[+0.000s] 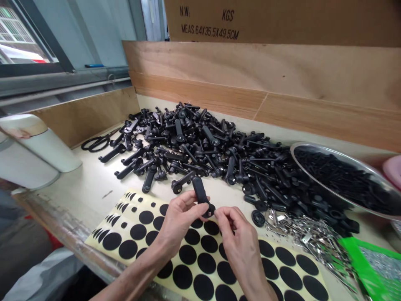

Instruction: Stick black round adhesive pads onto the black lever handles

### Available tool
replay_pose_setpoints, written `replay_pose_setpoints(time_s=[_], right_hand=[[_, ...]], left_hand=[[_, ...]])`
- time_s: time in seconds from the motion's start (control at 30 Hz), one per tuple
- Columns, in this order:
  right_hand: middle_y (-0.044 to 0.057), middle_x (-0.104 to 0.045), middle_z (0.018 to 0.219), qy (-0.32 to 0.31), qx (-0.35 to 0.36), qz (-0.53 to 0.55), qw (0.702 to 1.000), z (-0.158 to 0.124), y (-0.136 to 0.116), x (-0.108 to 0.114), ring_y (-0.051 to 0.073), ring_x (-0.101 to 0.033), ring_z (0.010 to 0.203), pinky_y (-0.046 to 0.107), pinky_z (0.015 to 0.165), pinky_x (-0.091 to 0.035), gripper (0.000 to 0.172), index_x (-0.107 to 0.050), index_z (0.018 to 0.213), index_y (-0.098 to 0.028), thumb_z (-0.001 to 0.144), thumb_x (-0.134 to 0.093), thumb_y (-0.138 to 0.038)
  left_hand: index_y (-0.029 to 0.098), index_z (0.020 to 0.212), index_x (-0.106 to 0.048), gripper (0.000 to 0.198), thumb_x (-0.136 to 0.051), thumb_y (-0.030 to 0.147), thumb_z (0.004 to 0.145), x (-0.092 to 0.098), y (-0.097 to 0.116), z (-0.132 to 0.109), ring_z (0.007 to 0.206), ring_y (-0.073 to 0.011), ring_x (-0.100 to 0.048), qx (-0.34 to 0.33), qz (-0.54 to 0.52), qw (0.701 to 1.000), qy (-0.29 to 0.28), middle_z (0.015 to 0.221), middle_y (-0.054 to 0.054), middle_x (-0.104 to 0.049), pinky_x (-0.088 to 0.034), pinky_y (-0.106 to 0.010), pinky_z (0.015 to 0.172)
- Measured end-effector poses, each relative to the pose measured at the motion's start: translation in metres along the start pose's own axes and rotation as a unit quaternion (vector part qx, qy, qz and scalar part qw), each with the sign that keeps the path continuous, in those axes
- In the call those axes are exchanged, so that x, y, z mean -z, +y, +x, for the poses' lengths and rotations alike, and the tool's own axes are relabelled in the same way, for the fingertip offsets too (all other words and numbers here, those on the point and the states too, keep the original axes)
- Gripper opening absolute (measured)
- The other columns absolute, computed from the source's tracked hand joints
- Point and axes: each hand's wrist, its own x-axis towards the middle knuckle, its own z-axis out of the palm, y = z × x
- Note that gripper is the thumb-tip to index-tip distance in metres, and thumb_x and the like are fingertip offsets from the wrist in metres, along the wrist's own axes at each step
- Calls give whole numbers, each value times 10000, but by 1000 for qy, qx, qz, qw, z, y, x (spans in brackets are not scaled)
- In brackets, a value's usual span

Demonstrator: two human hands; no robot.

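My left hand (184, 213) grips a black plastic arm-shaped part (200, 190), long and flat with a rounded end toward me. At that rounded end, the fingertips of my right hand (238, 234) are pinched together; what they hold, if anything, is too small or hidden to make out. Below both hands lies a yellowish sheet of round black stickers (205, 264), partly covered by my forearms. Beyond them spreads a large heap of similar black plastic parts (188, 138). A round black disc (258, 218) rests to the right of my right hand.
A steel bowl (313, 146) of thin black pieces stands at the right. In front of it lie small metal strips (308, 236) and a green bag (355, 251). Scissors (97, 143) and white containers (53, 146) are at the left. A wooden board (219, 67) bounds the back.
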Motion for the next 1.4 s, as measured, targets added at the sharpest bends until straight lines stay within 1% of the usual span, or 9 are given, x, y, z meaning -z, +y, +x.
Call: replay_pose_setpoints(time_s=[0.2, 0.5, 0.6, 0.7, 0.87, 0.97, 1.13, 1.3, 1.4], right_hand=[[74, -579, 819, 53, 115, -306, 944, -12, 0, -8, 205, -556, 605, 328, 532, -377, 251, -578, 921, -198, 890, -352, -93], [136, -597, 881, 42, 139, -385, 911, -8, 7, -7, 265, -553, 722, 397, 618, -422, 390, -604, 1073, -130, 805, -357, 10], [130, -603, 878, 29, 98, -276, 956, 0, 15, -3, 276, -566, 774, 420, 687, -435, 382, -622, 1113, -126, 854, -350, -56], [69, -609, 822, -14, 6, 12, 1000, 9, 10, 6, 219, -582, 762, 347, 701, -459, 331, -668, 1008, -180, 961, -359, -287], [4, -638, 695, -60, -112, 320, 939, 9, -10, 9, 152, -571, 617, 263, 592, -453, 346, -652, 939, -192, 880, -535, -513], [3, -645, 680, -51, -102, 343, 932, 4, -13, 1, 144, -578, 588, 255, 573, -461, 325, -640, 896, -187, 845, -592, -505], [48, -682, 857, 6, -16, 261, 965, -5, -11, -13, 187, -631, 722, 304, 675, -517, 261, -635, 925, -207, 852, -590, -454], [57, -695, 924, -134, -32, 355, 925, -8, -16, -15, 194, -648, 815, 324, 755, -517, 283, -630, 1061, -198, 864, -602, -400], [49, -698, 897, -158, -67, 375, 911, -8, -22, -16, 173, -646, 759, 298, 714, -509, 286, -639, 1027, -189, 900, -546, -429]], left_hand=[[181, 991, -716, 230, -704, 190, 762, -7, -8, -4, 796, -169, -636, -49, 47, 998, -1, 858, -32, -709, -508, -240, 709], [151, 954, -695, 220, -710, 273, 771, -6, -8, -2, 714, -162, -646, -5, -4, 1000, 0, 985, -80, -697, -514, -252, 615], [136, 970, -673, 233, -686, 296, 801, -6, -6, -2, 644, -141, -641, 9, -63, 998, -10, 998, -100, -695, -506, -254, 602], [123, 957, -655, 209, -671, 278, 817, -5, -5, -3, 648, -142, -643, 23, -109, 993, -26, 943, -100, -698, -499, -241, 598], [109, 881, -660, 183, -644, 285, 836, -5, -4, -6, 652, -139, -620, 17, -150, 986, -76, 781, -80, -675, -490, -229, 597], [108, 848, -665, 201, -663, 307, 822, -7, -4, -9, 613, -118, -594, 19, -170, 982, -79, 747, -67, -657, -482, -218, 586], [114, 817, -665, 187, -707, 294, 790, -3, -2, -17, 621, -95, -563, 23, -208, 977, -49, 772, -43, -638, -479, -202, 587], [105, 853, -658, 177, -670, 281, 828, 15, 5, -30, 636, -102, -571, 2, -212, 977, -35, 788, -51, -636, -490, -215, 601], [98, 858, -659, 223, -623, 318, 867, 21, 8, -40, 639, -116, -595, -7, -187, 982, -42, 798, -67, -643, -502, -236, 621]])
